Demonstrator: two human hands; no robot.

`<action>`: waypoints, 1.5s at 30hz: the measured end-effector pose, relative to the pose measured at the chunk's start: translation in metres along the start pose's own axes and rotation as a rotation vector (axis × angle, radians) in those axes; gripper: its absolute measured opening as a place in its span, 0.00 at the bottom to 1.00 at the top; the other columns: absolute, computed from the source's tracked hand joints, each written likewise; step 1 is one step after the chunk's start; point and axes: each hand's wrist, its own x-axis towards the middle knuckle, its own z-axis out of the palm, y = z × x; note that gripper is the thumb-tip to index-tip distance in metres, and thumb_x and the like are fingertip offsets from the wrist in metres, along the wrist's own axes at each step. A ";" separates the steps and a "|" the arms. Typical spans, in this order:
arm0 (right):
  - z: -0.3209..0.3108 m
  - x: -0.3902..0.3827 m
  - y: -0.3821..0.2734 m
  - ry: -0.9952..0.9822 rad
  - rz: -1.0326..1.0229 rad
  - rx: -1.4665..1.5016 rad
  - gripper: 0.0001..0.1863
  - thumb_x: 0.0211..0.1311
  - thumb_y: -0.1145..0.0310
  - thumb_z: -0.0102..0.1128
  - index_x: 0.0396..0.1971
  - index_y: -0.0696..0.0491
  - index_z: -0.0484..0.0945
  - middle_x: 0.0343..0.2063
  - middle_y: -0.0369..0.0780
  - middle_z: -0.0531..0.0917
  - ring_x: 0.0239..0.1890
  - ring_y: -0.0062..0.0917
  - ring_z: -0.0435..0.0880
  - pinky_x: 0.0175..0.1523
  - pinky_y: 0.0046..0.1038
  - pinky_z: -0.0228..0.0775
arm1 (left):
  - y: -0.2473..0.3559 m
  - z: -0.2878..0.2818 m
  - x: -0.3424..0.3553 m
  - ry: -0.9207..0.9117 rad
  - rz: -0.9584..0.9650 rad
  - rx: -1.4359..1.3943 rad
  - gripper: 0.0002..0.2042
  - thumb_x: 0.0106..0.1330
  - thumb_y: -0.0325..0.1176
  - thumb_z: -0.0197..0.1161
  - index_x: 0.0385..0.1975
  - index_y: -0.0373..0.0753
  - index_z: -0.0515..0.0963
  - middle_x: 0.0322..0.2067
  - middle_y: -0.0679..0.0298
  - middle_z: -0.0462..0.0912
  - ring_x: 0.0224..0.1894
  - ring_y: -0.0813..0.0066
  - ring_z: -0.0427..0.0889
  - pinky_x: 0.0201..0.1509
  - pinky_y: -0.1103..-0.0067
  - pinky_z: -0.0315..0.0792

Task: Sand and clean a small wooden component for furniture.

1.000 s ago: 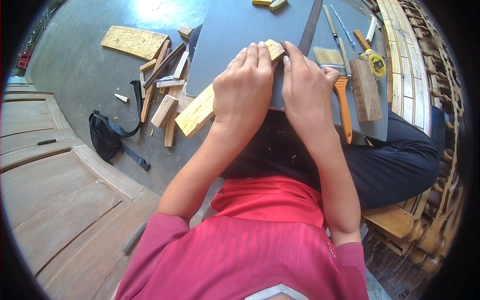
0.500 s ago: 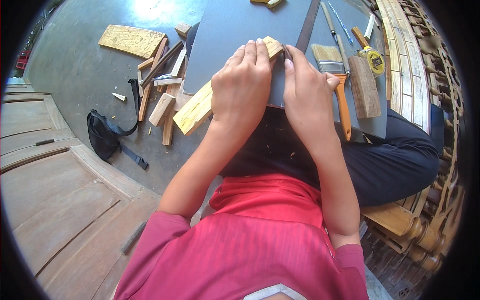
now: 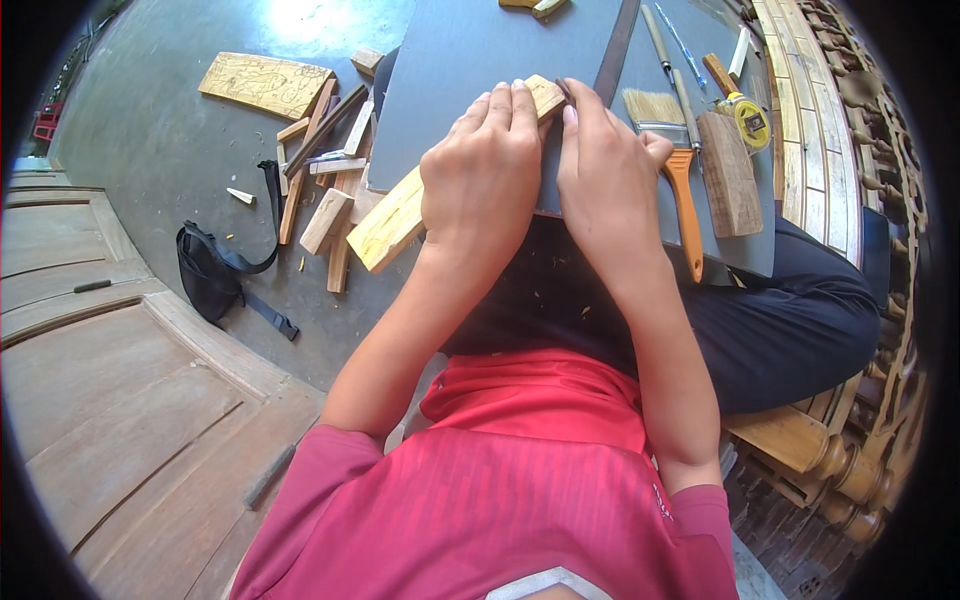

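A long pale-yellow wooden block [image 3: 392, 222] lies slantwise over the front edge of a grey board. My left hand [image 3: 482, 165] is closed over the block's upper part, fingers pressed along its top and far side. Close beside the block's far end is my right hand [image 3: 608, 165], closed, its index finger stretched forward. It holds a thin dark tool [image 3: 563, 88], of which only a short tip shows past the fingers at the block's end. My palm hides the rest, so its kind cannot be told.
On the grey board [image 3: 440, 90] lie an orange-handled paintbrush [image 3: 683, 200], a brown wooden block [image 3: 730, 180], a yellow tape measure [image 3: 750, 122] and a long dark strip [image 3: 615, 55]. Wood offcuts [image 3: 326, 220], a drawn-on plank [image 3: 262, 84] and a black bag [image 3: 207, 270] lie on the floor to the left.
My right hand has shifted slightly left, closer to the block's end, and the dark tool's tip has moved with it. My left hand and the block have barely moved.
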 end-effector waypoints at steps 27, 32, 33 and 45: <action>0.004 0.002 0.006 0.061 -0.147 -0.182 0.23 0.71 0.75 0.56 0.65 0.61 0.78 0.40 0.40 0.89 0.46 0.31 0.87 0.58 0.43 0.57 | 0.001 0.000 0.000 -0.041 -0.019 0.009 0.15 0.75 0.41 0.66 0.53 0.39 0.86 0.52 0.63 0.92 0.53 0.71 0.91 0.43 0.73 0.87; -0.011 -0.017 -0.004 0.008 -0.127 -0.194 0.22 0.72 0.74 0.55 0.64 0.60 0.79 0.40 0.40 0.89 0.46 0.30 0.88 0.58 0.43 0.57 | 0.000 -0.001 -0.001 -0.033 -0.019 0.030 0.15 0.75 0.42 0.66 0.54 0.40 0.86 0.51 0.63 0.92 0.54 0.72 0.91 0.43 0.73 0.87; -0.010 -0.017 -0.004 0.013 -0.122 -0.186 0.22 0.72 0.74 0.55 0.64 0.60 0.79 0.39 0.40 0.89 0.46 0.30 0.88 0.58 0.43 0.57 | 0.001 0.000 0.000 -0.033 -0.008 0.054 0.15 0.75 0.41 0.66 0.54 0.40 0.86 0.51 0.64 0.92 0.54 0.72 0.91 0.43 0.73 0.87; 0.003 0.003 0.010 0.108 -0.165 -0.151 0.21 0.72 0.73 0.55 0.62 0.60 0.81 0.39 0.40 0.89 0.45 0.32 0.87 0.57 0.43 0.58 | 0.002 0.000 0.002 -0.042 -0.014 0.020 0.15 0.75 0.41 0.66 0.54 0.40 0.86 0.52 0.63 0.92 0.53 0.71 0.92 0.43 0.73 0.87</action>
